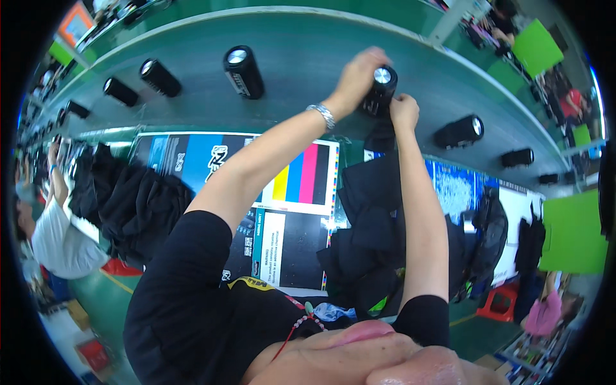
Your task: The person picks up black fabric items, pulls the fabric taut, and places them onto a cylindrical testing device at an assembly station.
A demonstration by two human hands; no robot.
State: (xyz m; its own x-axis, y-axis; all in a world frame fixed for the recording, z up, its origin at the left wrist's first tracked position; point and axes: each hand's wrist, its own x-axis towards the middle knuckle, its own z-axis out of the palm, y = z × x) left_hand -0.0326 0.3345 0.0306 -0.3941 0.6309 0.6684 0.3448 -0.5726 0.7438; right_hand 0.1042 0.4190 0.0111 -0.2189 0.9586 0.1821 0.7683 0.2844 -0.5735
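Observation:
Out over the grey conveyor belt (308,90), both my arms reach to one black cylindrical speaker (378,97) with a silver disc on its end. My left hand (360,76), with a metal bracelet at its wrist, is wrapped round the speaker's left side. Against its lower right side my right hand (404,112) is closed, fingers bent; their tips are partly hidden. Just below the speaker, black fabric pieces (375,192) lie heaped at the belt's near edge, under my right forearm.
Other speakers stand along the belt, including one at the left (244,74) and one at the right (459,131). Printed sheets (301,247) cover the near table. A dark cloth heap (128,199) lies left. Co-workers (64,240) sit at both sides, near a red stool (497,303).

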